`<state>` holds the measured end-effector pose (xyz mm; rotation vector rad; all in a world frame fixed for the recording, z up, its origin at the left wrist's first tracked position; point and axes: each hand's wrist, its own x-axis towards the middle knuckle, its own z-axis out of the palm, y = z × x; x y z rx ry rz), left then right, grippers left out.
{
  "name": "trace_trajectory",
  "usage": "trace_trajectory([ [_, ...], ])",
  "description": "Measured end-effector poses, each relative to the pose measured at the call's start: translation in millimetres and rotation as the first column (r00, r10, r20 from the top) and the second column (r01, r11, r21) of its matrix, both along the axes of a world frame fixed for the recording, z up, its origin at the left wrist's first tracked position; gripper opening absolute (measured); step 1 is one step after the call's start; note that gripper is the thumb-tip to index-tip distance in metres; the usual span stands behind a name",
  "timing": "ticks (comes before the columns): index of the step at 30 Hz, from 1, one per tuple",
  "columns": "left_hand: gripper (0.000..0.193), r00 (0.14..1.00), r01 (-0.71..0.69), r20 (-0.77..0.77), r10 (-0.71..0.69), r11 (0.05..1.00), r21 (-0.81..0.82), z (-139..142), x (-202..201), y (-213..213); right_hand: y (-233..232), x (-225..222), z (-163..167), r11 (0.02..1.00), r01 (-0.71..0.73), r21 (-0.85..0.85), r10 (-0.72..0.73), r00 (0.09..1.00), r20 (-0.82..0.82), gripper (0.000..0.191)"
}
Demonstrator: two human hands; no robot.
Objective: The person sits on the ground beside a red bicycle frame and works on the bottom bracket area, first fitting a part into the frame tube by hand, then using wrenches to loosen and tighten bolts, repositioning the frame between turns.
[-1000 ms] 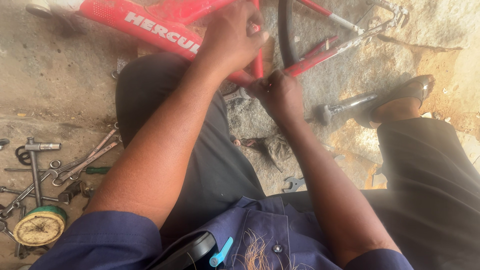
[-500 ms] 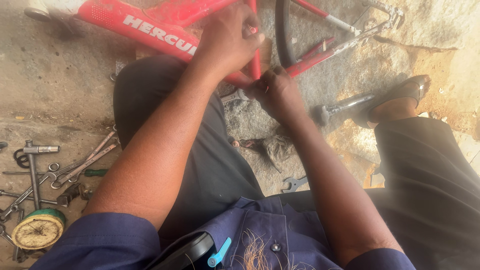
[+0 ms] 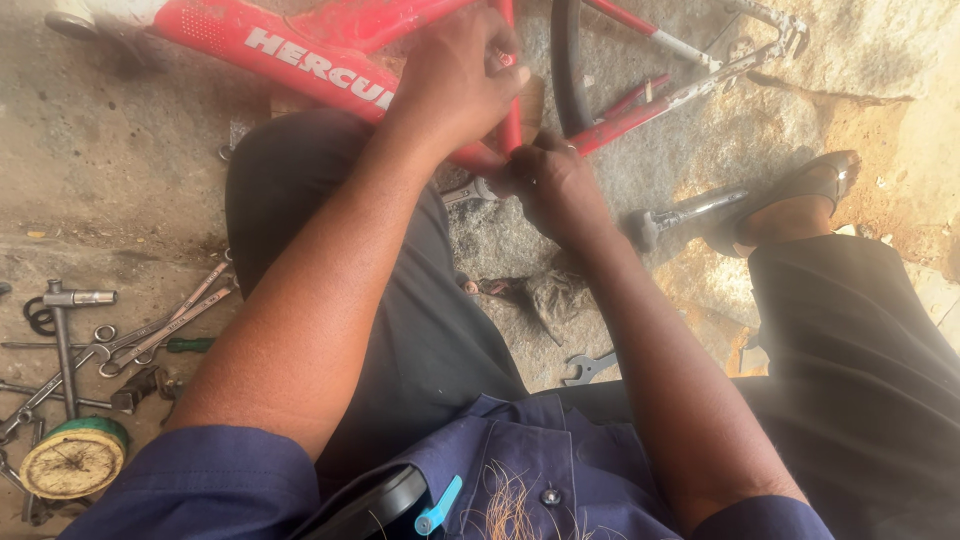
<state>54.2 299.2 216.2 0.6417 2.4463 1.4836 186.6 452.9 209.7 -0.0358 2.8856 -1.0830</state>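
Observation:
A red bicycle frame [image 3: 300,50] lies on the rough ground in front of me, with a black tyre [image 3: 563,60] beside it. My left hand [image 3: 455,85] is wrapped around the frame where its tubes meet, gripping a thin red tube [image 3: 512,125]. Just below it, my right hand [image 3: 555,185] is closed on a metal spanner [image 3: 465,190]. The spanner's head pokes out to the left, against the frame. What the spanner sits on is hidden by my fingers.
Several spanners [image 3: 165,320], a T-handled wrench [image 3: 65,310], a green-handled screwdriver [image 3: 185,345] and a round green-rimmed tin [image 3: 70,460] lie at the left. A hammer [image 3: 690,210] rests near my sandalled foot [image 3: 790,195]. Another spanner [image 3: 590,368] lies between my legs.
Both hands stay at the same spot on the frame. The view has shifted only slightly.

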Motion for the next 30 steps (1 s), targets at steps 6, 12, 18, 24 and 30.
trace_trajectory([
  [6, 0.023, 0.992, -0.002, -0.130, 0.001, 1.000, -0.007, 1, -1, 0, -12, 4, -6, 0.969, 0.205, 0.136, -0.207, 0.978, -0.005, 0.016],
  [12, 0.023, 0.971, -0.011, -0.237, 0.009, 1.000, -0.008, -1, 0, 2, -13, 6, -6, 0.984, 0.168, 0.058, -0.169, 0.985, 0.014, 0.008],
  [18, 0.022, 0.999, 0.004, -0.045, -0.004, 1.000, -0.013, 0, -1, 2, 3, 2, 3, 0.996, -0.091, 0.023, 0.092, 0.995, -0.050, 0.011],
  [24, 0.024, 0.986, -0.003, -0.170, 0.001, 1.000, -0.014, -2, -1, 3, -12, 6, -2, 0.969, 0.237, 0.070, -0.238, 0.971, 0.013, 0.024],
  [30, 0.022, 0.996, 0.007, -0.088, -0.009, 1.000, -0.027, -2, -1, 3, -2, 4, 0, 0.997, -0.045, 0.068, 0.054, 0.989, -0.137, 0.003],
])
